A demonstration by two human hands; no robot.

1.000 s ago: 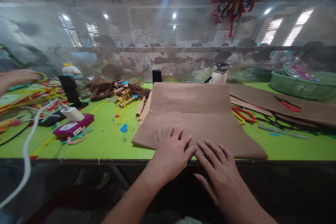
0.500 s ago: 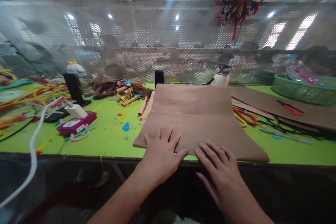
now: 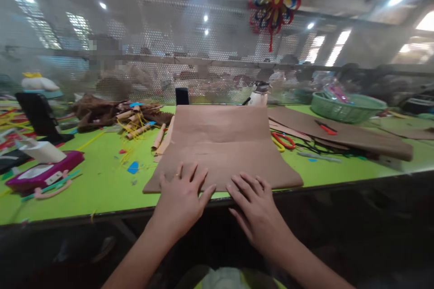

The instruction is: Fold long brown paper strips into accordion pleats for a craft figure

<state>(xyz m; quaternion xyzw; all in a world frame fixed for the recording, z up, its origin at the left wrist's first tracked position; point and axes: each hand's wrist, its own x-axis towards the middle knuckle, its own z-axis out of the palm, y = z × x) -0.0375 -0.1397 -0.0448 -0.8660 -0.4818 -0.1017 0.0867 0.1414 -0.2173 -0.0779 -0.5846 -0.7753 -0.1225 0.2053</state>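
A large sheet of brown kraft paper (image 3: 220, 140) lies in front of me, with a crease across its middle and its far part raised. My left hand (image 3: 183, 194) rests on its near left part, fingers spread, a ring on one of them. On the near edge, right of the middle, the fingers of my right hand (image 3: 254, 198) lie stretched out, the thumb below the table's edge. Neither hand grips anything. Right of the sheet are scissors with red and yellow handles (image 3: 284, 141), partly hidden by it.
To the left stand a purple power strip (image 3: 73, 162) with a white plug and a phone on a stand (image 3: 37, 113). Rolled paper tubes (image 3: 137, 131) with yellow string lie behind. At right are more brown paper (image 3: 359, 137), a red-handled cutter (image 3: 327, 128) and a green basket (image 3: 349, 108).
My view has turned to the right, so the table things sit further left in the picture. Both hands stay flat on the paper, with no clear shift against it.
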